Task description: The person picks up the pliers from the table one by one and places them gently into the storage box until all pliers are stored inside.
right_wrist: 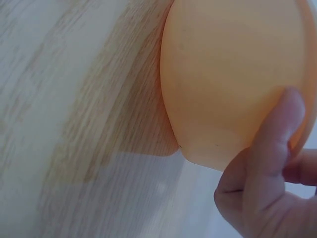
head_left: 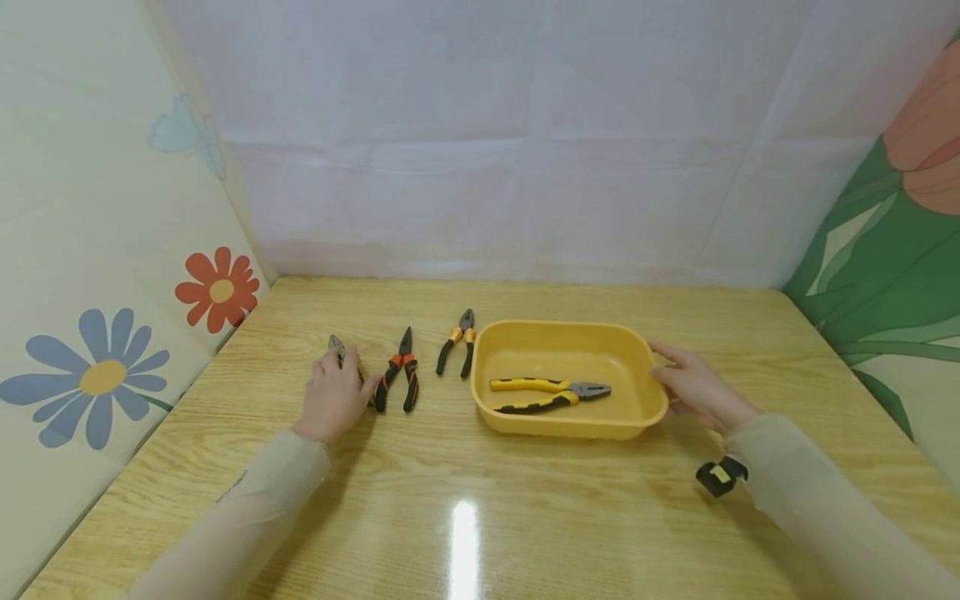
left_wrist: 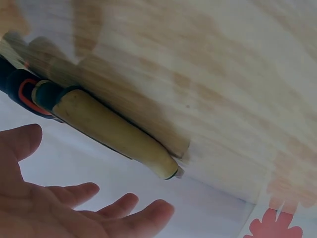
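My left hand (head_left: 333, 396) is over a pair of pliers (head_left: 337, 342) at the left, hiding most of them. In the left wrist view its spread fingers reach beside the pliers' yellow-and-dark handle (left_wrist: 114, 126), with a gap visible between. At the right end of a yellow plastic basin (head_left: 570, 429), my right hand (head_left: 697, 385) grips the rim. The right wrist view shows the thumb (right_wrist: 277, 134) pressed on the outer wall, other fingers going behind the edge. Inside the basin lie yellow-and-black pliers (head_left: 551, 393), jaws pointing right.
Orange-and-black needle-nose pliers (head_left: 401, 371) lie just right of my left hand. Smaller pliers with orange-and-black handles (head_left: 459, 342) sit close to the basin's left end. All rest on a wood-grain table (head_left: 390, 517), with a pale cloth (head_left: 480, 183) behind it.
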Motion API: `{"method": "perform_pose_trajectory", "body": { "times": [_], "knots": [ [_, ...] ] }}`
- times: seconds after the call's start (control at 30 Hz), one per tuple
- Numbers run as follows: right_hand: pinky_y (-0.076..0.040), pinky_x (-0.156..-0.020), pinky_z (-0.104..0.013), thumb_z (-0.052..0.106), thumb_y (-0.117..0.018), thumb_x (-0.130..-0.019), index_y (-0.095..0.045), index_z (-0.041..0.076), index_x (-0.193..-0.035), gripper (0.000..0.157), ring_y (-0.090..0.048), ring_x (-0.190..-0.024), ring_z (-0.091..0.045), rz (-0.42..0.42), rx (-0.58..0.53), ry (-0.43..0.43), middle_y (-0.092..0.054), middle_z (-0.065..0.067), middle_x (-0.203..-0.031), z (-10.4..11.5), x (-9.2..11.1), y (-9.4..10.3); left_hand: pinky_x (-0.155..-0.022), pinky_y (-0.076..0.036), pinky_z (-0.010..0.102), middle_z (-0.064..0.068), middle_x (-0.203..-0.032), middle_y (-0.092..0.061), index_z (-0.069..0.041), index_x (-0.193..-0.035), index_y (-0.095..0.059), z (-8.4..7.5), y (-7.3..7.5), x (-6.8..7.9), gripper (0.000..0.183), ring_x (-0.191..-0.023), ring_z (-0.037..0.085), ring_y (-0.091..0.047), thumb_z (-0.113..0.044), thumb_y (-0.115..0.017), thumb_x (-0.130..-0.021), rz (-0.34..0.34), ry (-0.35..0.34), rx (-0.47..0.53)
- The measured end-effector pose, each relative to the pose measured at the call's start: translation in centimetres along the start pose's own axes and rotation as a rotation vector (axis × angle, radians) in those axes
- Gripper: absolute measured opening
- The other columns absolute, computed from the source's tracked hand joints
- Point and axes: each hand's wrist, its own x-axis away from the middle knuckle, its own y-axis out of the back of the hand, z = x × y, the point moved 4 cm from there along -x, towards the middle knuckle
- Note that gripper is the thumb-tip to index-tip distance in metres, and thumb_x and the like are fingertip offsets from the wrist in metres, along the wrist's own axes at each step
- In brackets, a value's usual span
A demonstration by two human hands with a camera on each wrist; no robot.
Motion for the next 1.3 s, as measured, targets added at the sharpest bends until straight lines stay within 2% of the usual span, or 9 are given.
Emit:
{"method": "perform_pose_trajectory", "body": {
  "times": [0.17,0.43,0.73,0.87,1.13,1.2,1.3],
  "knots": [
    [-0.056,-0.063,-0.037,0.006,-0.035,-0.102,-0.005,-0.003,-0.153,0.06,-0.062,-0.078,-0.017,-0.012,0.015,-0.003,-0.054,-0.027,-0.113,-0.1,-0.1,0.0,-0.083,-0.043,0.068,0.046,-0.138,-0.027,0.012,-0.143,-0.03,0.4,-0.3,-0.3,0.067,-0.119,0.064,-0.034,-0.036,-0.05,-0.101,0.087,0.063,0.0],
    [-0.056,-0.063,-0.037,0.006,-0.035,-0.102,-0.005,-0.003,-0.153,0.06,-0.062,-0.077,-0.017,-0.012,0.016,-0.001,-0.055,-0.026,-0.112,-0.2,-0.1,-0.1,-0.086,-0.043,0.067,0.049,-0.138,-0.02,0.016,-0.146,-0.02,0.7,-0.5,-0.7,0.075,-0.115,0.068,-0.035,-0.04,-0.046,-0.103,0.204,0.113,-0.004],
    [-0.056,-0.063,-0.036,0.006,-0.035,-0.102,-0.005,-0.004,-0.153,0.06,-0.061,-0.077,-0.016,-0.011,0.015,0.003,-0.054,-0.027,-0.111,-0.1,0.0,-0.2,-0.09,-0.04,0.067,0.055,-0.131,-0.022,0.017,-0.146,-0.013,2.2,-1.5,-1.7,0.084,-0.115,0.068,-0.035,-0.042,-0.049,-0.1,0.327,0.173,0.032],
    [-0.056,-0.063,-0.037,0.006,-0.035,-0.102,-0.005,-0.004,-0.153,0.06,-0.062,-0.077,-0.017,-0.007,0.006,0.006,-0.055,-0.027,-0.111,0.0,0.0,-0.2,-0.09,-0.04,0.066,0.056,-0.129,-0.023,0.016,-0.147,-0.01,2.4,-1.4,-2.0,0.087,-0.116,0.068,-0.034,-0.041,-0.053,-0.096,0.382,0.211,0.066],
    [-0.056,-0.061,-0.036,0.007,-0.034,-0.103,-0.004,-0.002,-0.154,0.06,-0.062,-0.074,-0.016,-0.012,0.012,-0.002,-0.056,-0.024,-0.108,-0.1,-0.1,-0.1,-0.094,-0.036,0.068,0.055,-0.132,-0.023,0.012,-0.15,-0.006,2.2,-0.9,-2.2,0.091,-0.121,0.068,-0.029,-0.042,-0.053,-0.093,0.477,0.195,0.075],
    [-0.056,-0.062,-0.036,0.006,-0.035,-0.103,-0.004,-0.003,-0.154,0.06,-0.062,-0.074,-0.016,-0.012,0.013,-0.002,-0.056,-0.024,-0.109,-0.1,-0.1,-0.1,-0.095,-0.034,0.068,0.053,-0.134,-0.025,0.01,-0.151,-0.006,2.1,-0.7,-2.2,0.09,-0.122,0.067,-0.029,-0.037,-0.055,-0.091,0.481,0.19,0.087],
    [-0.056,-0.062,-0.036,0.006,-0.034,-0.102,-0.004,-0.003,-0.153,0.06,-0.062,-0.074,-0.016,-0.013,0.016,-0.001,-0.055,-0.025,-0.109,-0.1,-0.1,0.0,-0.093,-0.038,0.065,0.048,-0.136,-0.031,0.008,-0.152,-0.01,1.9,-0.6,-2.2,0.088,-0.12,0.062,-0.037,-0.029,-0.059,-0.088,0.457,0.185,0.102]
  ]
}}
